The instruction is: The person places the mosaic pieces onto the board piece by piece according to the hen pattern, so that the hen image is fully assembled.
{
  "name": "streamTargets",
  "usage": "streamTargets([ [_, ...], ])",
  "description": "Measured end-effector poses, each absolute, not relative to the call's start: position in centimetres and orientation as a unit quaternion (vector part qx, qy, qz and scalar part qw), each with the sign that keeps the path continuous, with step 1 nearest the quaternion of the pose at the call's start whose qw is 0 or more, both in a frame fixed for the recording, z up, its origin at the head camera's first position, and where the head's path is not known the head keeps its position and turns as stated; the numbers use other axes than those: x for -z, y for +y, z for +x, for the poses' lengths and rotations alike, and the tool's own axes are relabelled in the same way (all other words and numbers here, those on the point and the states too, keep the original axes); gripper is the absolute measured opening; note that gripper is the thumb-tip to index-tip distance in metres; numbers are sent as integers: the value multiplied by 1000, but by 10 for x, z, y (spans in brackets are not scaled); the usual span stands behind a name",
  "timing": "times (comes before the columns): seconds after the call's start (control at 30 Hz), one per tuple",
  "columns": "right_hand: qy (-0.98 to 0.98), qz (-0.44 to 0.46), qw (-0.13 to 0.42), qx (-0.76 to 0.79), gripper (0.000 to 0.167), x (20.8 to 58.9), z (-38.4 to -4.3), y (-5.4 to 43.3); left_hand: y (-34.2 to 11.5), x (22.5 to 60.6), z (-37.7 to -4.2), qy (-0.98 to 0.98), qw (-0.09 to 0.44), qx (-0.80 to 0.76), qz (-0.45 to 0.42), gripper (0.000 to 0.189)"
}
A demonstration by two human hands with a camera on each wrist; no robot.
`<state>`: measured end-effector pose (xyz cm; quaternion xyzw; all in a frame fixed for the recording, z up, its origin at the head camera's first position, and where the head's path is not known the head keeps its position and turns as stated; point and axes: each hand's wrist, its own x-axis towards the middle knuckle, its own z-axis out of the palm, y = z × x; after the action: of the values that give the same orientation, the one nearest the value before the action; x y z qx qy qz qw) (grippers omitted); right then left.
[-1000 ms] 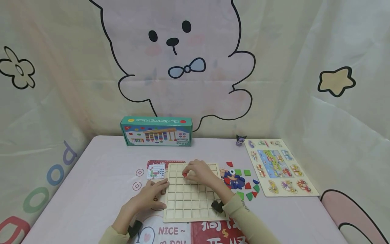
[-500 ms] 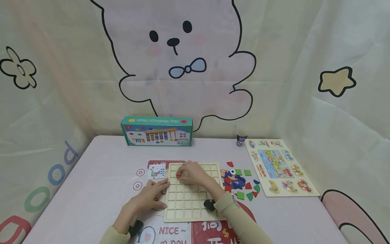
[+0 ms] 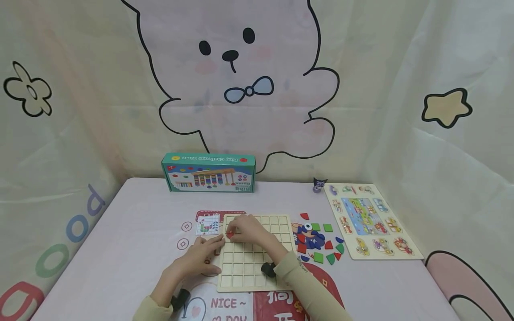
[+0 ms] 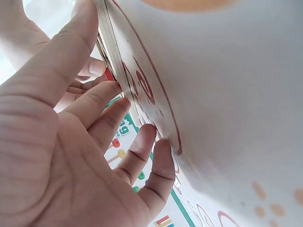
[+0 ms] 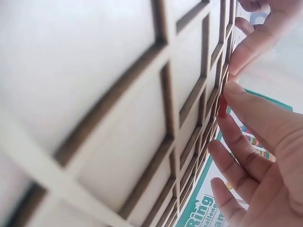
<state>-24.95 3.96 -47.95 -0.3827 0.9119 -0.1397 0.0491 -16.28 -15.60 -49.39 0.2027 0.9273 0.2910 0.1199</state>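
Observation:
A pale wooden grid board (image 3: 245, 267) lies on the table in front of the person. The right hand (image 3: 250, 232) is over its upper left part and pinches a small red piece (image 5: 222, 105) between thumb and index finger, down at the grid cells. Along the board's left edge rests the left hand (image 3: 196, 257), its fingers extended and fingertips touching the rim; the left wrist view shows these fingers (image 4: 106, 116) spread beside the edge. A small picture card (image 3: 208, 225) with a coloured grid pattern lies just left of the board's top corner.
Several loose red, green and blue pieces (image 3: 318, 257) lie right of the board. A green game box (image 3: 209, 173) stands at the back, with a small dark figurine (image 3: 319, 185) farther right. A picture puzzle board (image 3: 367, 248) lies at the right.
The right hand has moved left across the grid with the red piece, from the upper middle to the left columns. The left hand stays at the board's left edge.

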Motion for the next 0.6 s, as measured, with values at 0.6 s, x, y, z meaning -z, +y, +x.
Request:
streamTargets([
  [0.6, 916, -368, 66, 144, 14, 483, -251, 43, -156, 493, -161, 925, 119, -292, 213, 77],
])
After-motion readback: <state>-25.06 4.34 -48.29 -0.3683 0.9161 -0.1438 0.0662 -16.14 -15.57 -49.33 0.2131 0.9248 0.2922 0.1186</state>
